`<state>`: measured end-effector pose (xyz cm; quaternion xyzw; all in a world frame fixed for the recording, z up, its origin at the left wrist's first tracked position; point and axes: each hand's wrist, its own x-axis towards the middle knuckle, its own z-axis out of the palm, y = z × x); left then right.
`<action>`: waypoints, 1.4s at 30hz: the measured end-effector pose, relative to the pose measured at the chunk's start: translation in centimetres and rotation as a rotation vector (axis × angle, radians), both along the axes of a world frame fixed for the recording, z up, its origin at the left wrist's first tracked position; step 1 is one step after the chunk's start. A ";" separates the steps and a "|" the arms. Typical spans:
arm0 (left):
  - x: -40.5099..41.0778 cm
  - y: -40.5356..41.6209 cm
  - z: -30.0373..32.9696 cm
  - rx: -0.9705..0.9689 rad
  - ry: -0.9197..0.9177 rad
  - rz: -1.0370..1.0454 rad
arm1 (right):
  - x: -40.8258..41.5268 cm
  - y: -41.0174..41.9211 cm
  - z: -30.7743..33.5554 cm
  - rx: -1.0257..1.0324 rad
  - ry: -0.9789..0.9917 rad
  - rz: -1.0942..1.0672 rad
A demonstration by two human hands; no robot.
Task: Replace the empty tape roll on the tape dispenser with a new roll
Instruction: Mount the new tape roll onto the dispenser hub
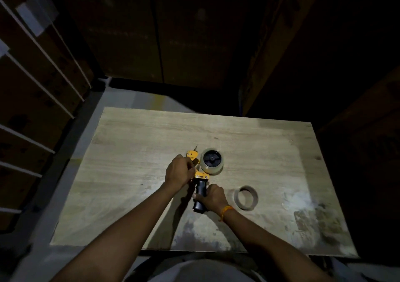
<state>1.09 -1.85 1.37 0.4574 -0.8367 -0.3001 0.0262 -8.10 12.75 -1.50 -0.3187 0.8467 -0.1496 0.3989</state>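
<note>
The table point(134, 143) has a pale matt wood-grain top, scuffed and blotched grey toward its near right corner. The tape dispenser point(200, 182) looks like glossy yellow-painted metal with a smooth black plastic handle, carrying a shiny clear tape roll point(213, 161). The empty core point(246, 197) is dull brown cardboard.

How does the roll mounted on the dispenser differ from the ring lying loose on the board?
The mounted roll is clear, glossy tape with thick windings; the loose ring is a thin, bare brown cardboard core. The mounted roll sits on the black hub of the tape dispenser, which the left hand and right hand hold; the loose ring lies untouched on the board, its centre open. Both are round hoops of similar width.
</note>
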 end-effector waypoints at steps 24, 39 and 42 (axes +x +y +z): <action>-6.1 0.0 -1.3 -0.154 -0.379 -0.041 | -0.2 -0.3 1.0 0.015 -0.037 -0.018; -3.6 -3.5 -2.2 -0.395 -0.508 -0.621 | 0.2 -1.4 2.1 0.029 -0.001 -0.005; -2.9 -3.3 -2.1 -0.442 -0.518 -0.702 | 0.1 -1.5 2.2 0.027 0.015 0.022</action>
